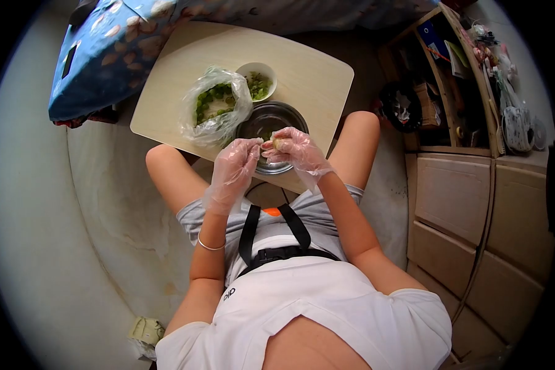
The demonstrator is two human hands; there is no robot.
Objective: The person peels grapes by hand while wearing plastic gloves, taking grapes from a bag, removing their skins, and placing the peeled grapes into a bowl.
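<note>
Both hands wear clear plastic gloves and meet over the near part of a metal bowl (277, 112). My left hand (235, 166) has its fingers pinched together; what they hold, if anything, is too small to tell. My right hand (296, 151) is closed on a small pale green piece (275, 144), beside the left fingertips. Behind my left hand, an open clear plastic bag (234, 121) holds green round pieces, grape-like, around its inside. A white bowl (272, 73) with small green pieces stands behind the metal bowl, touching or close to the bag.
The light wooden table (314, 61) lies beyond my knees. A bed with a blue floral cover (114, 46) is at the upper left. Shelves (441, 74) and pale cabinets (453, 191) stand on the right. A small green package (147, 331) lies on the floor at the lower left.
</note>
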